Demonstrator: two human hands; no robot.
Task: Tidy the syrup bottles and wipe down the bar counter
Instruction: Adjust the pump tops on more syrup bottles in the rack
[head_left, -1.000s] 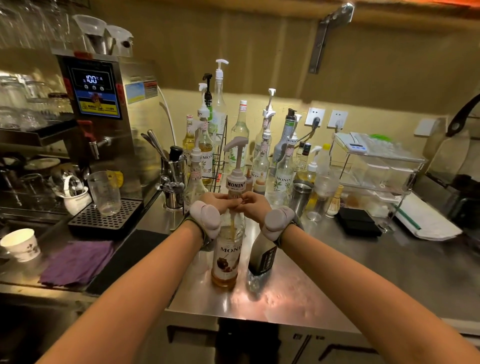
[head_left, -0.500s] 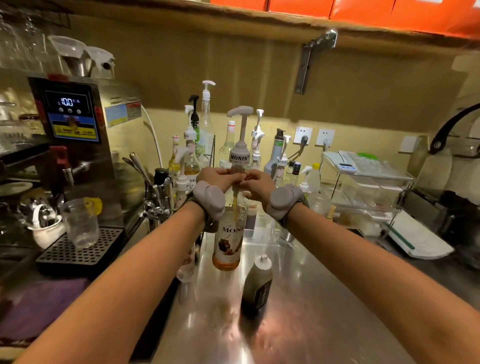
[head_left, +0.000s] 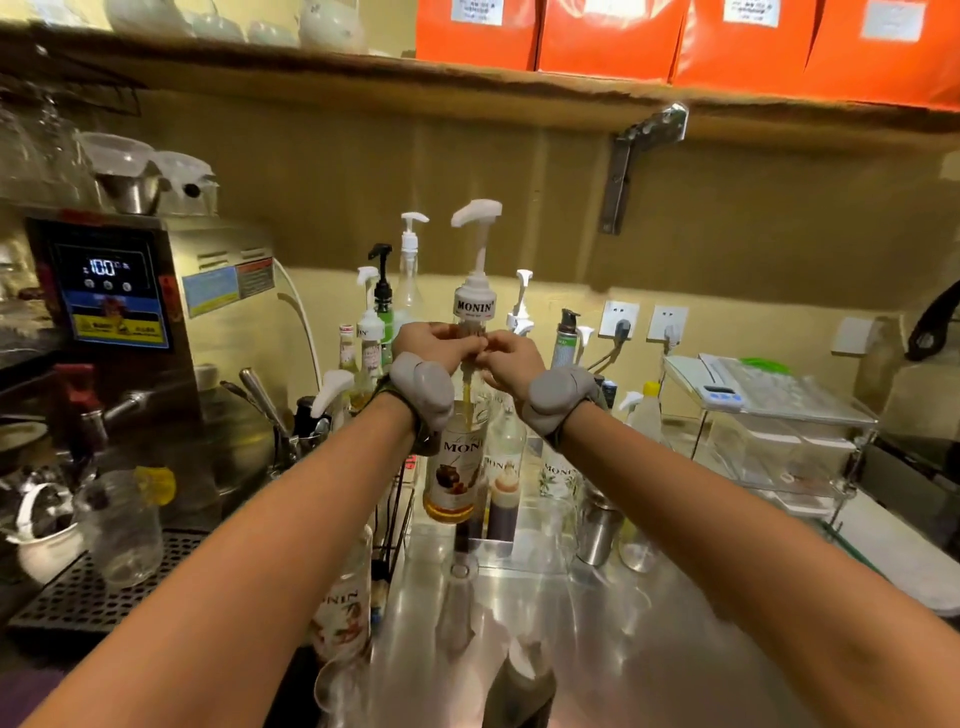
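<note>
Head view showed my left hand (head_left: 434, 344) and right hand (head_left: 506, 358) pinching the Monin syrup bottle (head_left: 457, 467) at its neck, lifted above the tabletop (head_left: 597, 639), right of the hot-water dispenser (head_left: 156, 312).

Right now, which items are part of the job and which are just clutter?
In play:
- Monin syrup bottle, held at the neck by left hand and right hand
- its pump
- steel counter

Just lying about:
- hot water dispenser
- plastic measuring cup
- digital scale
- orange boxes
</note>
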